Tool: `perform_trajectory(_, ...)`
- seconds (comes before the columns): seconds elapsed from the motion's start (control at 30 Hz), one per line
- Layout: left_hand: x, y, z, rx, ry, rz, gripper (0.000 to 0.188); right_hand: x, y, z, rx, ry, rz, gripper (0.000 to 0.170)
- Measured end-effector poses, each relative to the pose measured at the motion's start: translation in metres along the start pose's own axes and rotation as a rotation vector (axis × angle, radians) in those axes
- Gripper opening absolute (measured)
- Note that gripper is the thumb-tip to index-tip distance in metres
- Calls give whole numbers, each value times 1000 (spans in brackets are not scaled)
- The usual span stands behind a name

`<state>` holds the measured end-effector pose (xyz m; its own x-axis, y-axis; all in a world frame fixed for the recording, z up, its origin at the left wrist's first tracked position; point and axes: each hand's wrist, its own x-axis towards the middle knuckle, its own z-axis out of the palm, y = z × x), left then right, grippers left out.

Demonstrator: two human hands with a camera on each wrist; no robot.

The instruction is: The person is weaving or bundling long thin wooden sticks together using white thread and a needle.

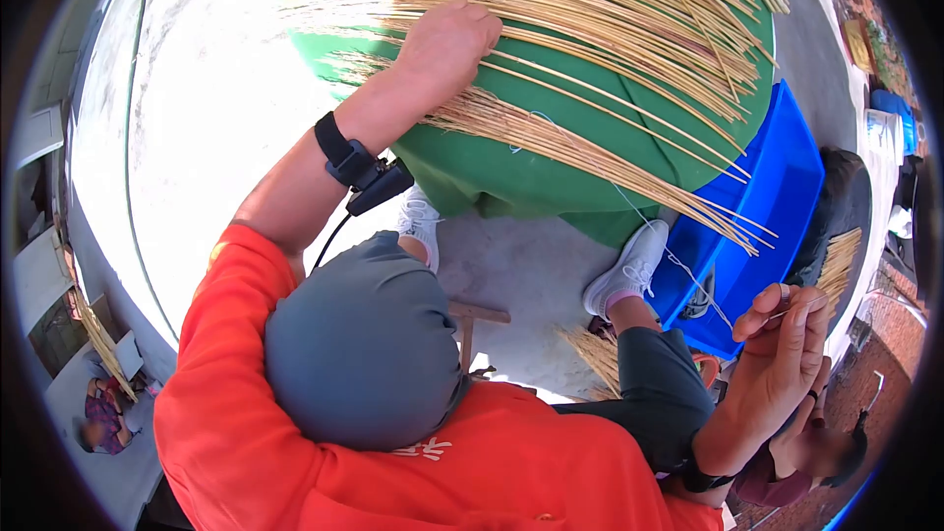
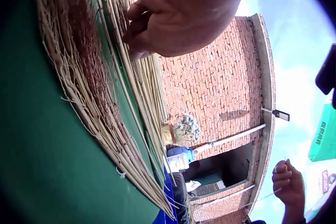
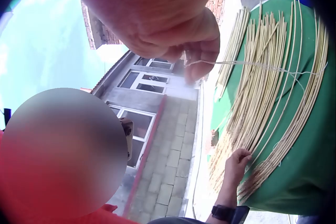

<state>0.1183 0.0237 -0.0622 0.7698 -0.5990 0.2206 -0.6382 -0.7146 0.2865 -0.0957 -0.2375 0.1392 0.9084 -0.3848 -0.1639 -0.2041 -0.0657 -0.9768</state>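
My left hand (image 1: 447, 47) reaches over a layer of long straw-coloured stalks (image 1: 600, 25) on a green cloth, its curled fingers pinching at stalks on the near side of the layer. In the left wrist view the same hand (image 2: 184, 16) has its fingertips at the stalks. A separate bundle (image 1: 590, 159) with bushy heads lies nearer the body, a thin string around it. Raised at the right, my right hand (image 1: 787, 339) pinches the string, which runs to the bundle. In the right wrist view the string (image 3: 252, 65) stretches from the fingers of this hand (image 3: 173, 29).
Beside the green-covered table (image 1: 482, 162) stands a blue bin (image 1: 801, 172). More stalks (image 1: 590, 354) lie on the ground near the legs. A wooden stool piece (image 1: 479, 313) shows between the feet. Other people sit at the lower left (image 1: 106, 418) and lower right (image 1: 787, 462).
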Motion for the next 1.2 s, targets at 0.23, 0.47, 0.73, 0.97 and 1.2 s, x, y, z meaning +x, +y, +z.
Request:
perform_trajectory(0.23,-2,-28,-33,67,-34,-79,3,0,8,2,-1,78,-44,10)
perform_trajectory(0.47,-18,-39,-21,-47,-19,-30,9,0,8,4,-18,79,-17,9)
perform_trajectory(0.73,-10,-26,-11,-35,-62,26,16,1,7,7,-13,67,0,9)
perform_trajectory(0.97,-10,-22,0,-34,-90,12,11,1,9,8,-17,59,7,9)
perform_trajectory(1.2,-12,-10,-1,120,58,155,6,0,9,8,11,67,8,8)
